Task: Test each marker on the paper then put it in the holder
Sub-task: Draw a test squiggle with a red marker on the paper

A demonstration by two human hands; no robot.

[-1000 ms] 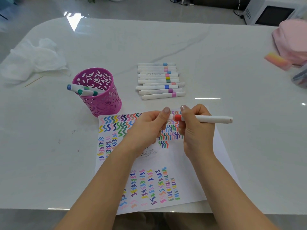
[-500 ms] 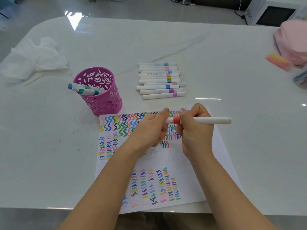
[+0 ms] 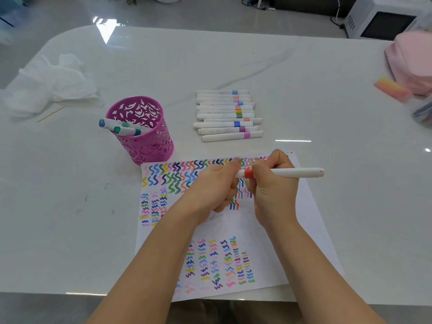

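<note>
Marker (image 3: 292,173) is held level above the far half of the paper (image 3: 308,218), well apart from the holder (image 3: 149,146). Right grip (image 3: 273,183) is curled round the barrel just behind the red band. Left grip (image 3: 215,185) is closed on the cap end, and its fingers hide that end. Cannot tell whether the cap is seated or parting. Judgement: both hands in line along the barrel suit a straight pull or push on the cap, with the right steadying the body. Working over the paper probably keeps the tip close to the sheet. Marker look: white barrel, red band, small red spot on the free end, which points right. The paper lies at the near edge of the surface (image 3: 327,101), crowded with coloured squiggles, with a bare patch mid-sheet. The holder, magenta and pierced, stands at the paper's far left corner with two markers (image 3: 119,128) leaning in it. A row of markers (image 3: 228,115) lies beyond the paper, judged still to test.
</note>
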